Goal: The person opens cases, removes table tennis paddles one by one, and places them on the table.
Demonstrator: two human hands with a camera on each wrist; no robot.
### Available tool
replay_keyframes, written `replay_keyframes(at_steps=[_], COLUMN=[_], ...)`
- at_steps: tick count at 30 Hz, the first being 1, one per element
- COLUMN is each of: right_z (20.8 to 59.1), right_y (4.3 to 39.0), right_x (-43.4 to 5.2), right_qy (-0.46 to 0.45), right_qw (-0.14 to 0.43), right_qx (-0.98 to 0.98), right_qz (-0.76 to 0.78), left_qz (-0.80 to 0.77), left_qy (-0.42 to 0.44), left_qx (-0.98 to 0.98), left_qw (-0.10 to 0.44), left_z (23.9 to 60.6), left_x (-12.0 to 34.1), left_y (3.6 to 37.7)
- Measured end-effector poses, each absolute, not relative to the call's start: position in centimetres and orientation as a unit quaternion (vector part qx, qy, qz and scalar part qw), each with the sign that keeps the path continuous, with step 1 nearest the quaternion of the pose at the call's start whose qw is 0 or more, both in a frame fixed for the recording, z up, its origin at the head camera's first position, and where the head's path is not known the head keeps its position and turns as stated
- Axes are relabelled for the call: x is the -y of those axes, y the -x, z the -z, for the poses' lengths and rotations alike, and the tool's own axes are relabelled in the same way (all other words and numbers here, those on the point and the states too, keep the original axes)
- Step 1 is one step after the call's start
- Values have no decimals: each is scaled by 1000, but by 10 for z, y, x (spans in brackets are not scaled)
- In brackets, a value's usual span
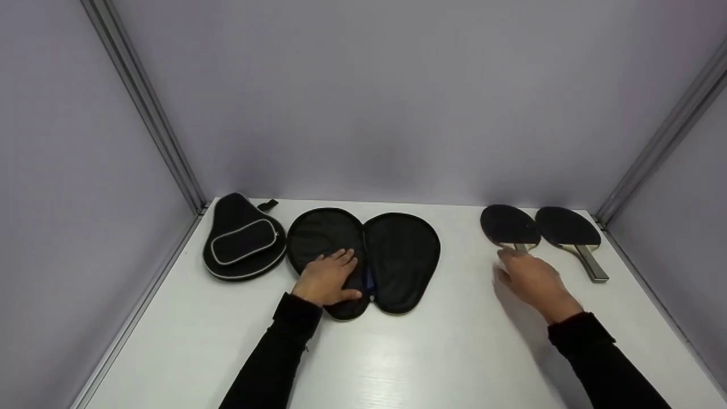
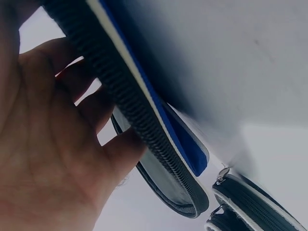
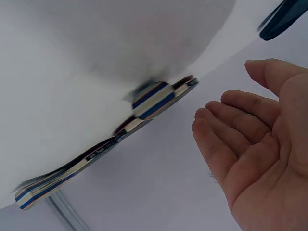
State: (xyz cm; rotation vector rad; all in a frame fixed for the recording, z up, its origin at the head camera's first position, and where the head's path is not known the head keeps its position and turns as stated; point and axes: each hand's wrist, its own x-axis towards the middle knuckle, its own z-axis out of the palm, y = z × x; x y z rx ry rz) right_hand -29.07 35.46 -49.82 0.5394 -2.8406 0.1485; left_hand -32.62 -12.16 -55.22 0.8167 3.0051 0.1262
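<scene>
An unzipped black paddle case [image 1: 392,255] lies spread flat in two halves on the white table [image 1: 397,358]. My left hand [image 1: 328,277] rests flat on its left half, fingers straight; the left wrist view shows the palm [image 2: 43,159] against the case's zipper edge [image 2: 139,125]. Two black paddles lie at the back right, the nearer paddle [image 1: 509,226] and the farther paddle [image 1: 571,230]. My right hand [image 1: 531,278] hovers open just in front of the nearer paddle's handle. In the right wrist view the fingers [image 3: 240,130] are relaxed, apart from the paddle handle [image 3: 154,98].
A second black case [image 1: 243,238], zipped, with a grey-trimmed pocket, lies at the back left. Grey walls with metal corner posts [image 1: 142,102] enclose the table on three sides. Bare table surface lies in front of the cases.
</scene>
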Motion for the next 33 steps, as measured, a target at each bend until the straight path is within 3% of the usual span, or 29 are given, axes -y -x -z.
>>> replay_keyframes(at_steps=[10,17,33], right_z=[497,500,509], right_y=[279,274,265], right_x=[-293,-267,-230], right_qy=[-247,-262,-292], right_qw=[130,129,75], right_qx=[959,956,952], right_qz=[-44,-35,-45], left_qz=[-48,-59,-121], left_qy=[-263,-228,-107], left_qx=[-963,-972,-984], left_qw=[-14,-2,-74], left_z=[534,491,481], left_x=[125,124,145], left_y=[319,298,310])
